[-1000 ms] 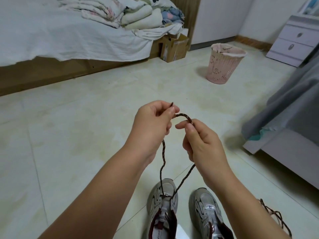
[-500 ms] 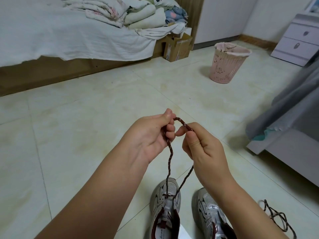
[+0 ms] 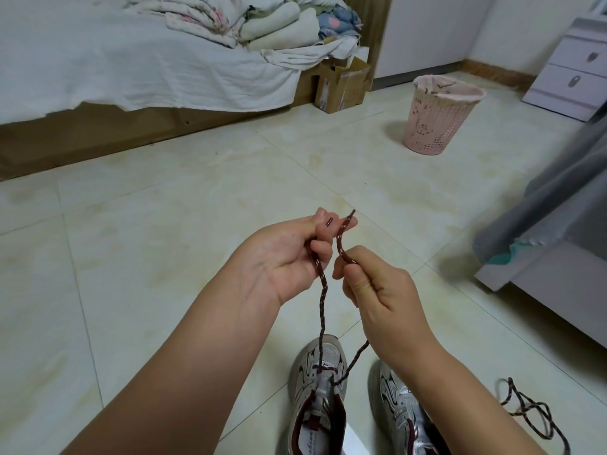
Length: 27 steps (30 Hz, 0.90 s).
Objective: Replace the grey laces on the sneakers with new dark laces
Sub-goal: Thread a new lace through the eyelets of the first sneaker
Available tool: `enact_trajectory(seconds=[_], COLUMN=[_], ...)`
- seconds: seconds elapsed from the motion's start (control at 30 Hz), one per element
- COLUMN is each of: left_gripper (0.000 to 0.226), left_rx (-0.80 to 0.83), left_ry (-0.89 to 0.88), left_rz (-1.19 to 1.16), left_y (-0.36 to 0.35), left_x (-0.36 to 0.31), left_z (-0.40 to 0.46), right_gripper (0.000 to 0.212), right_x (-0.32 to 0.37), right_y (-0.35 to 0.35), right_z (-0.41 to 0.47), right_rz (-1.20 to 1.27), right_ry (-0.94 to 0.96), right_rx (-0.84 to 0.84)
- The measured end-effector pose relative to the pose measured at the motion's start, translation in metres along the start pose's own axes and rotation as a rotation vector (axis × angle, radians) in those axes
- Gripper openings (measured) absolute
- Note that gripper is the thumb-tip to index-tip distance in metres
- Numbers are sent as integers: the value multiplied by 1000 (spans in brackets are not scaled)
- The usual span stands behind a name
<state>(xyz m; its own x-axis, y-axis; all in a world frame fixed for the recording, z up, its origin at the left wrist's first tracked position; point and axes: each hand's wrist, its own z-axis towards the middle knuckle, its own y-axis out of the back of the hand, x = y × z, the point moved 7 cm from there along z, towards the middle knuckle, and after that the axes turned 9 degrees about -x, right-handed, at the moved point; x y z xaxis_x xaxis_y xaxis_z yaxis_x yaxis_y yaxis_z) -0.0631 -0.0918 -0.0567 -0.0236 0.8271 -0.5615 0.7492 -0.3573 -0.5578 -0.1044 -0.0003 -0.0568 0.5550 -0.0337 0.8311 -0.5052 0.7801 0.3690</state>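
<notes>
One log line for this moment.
left hand: holds lace end | right hand: pinches other end | lace: threaded in left sneaker | spare lace: on floor

home bedroom: bed w/ piled bedding, drawer unit, pink bin, tiled floor.

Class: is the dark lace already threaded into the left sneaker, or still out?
In: dark lace runs through left sneaker's front eyelets only.

Two sneakers side by side, spare lace right, basket beyond.
</notes>
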Motion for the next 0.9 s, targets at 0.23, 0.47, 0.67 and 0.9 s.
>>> enact_trajectory(seconds=[0.23,0.47,0.67,0.9], left_gripper=[25,26,26,24], left_rx=[58,104,219,241], left_ry=[-178,-582,-599,-577], left_rz=[115,227,290,311], left_y=[-3,-6,-15,-8], left_x=[-14,-53,-41,-37], left_z=[-3,-24,-27,-14], right_gripper=[22,30,19,13], right_x=[-10,-93,-193,-225], right_y=[-9,-24,-58,-82], right_z=[-3,-47,-82,-93], right_rz=[-5,222,-360,-920], right_ry=[-130,-844,-785,-539], right_rx=[110,336,399,635])
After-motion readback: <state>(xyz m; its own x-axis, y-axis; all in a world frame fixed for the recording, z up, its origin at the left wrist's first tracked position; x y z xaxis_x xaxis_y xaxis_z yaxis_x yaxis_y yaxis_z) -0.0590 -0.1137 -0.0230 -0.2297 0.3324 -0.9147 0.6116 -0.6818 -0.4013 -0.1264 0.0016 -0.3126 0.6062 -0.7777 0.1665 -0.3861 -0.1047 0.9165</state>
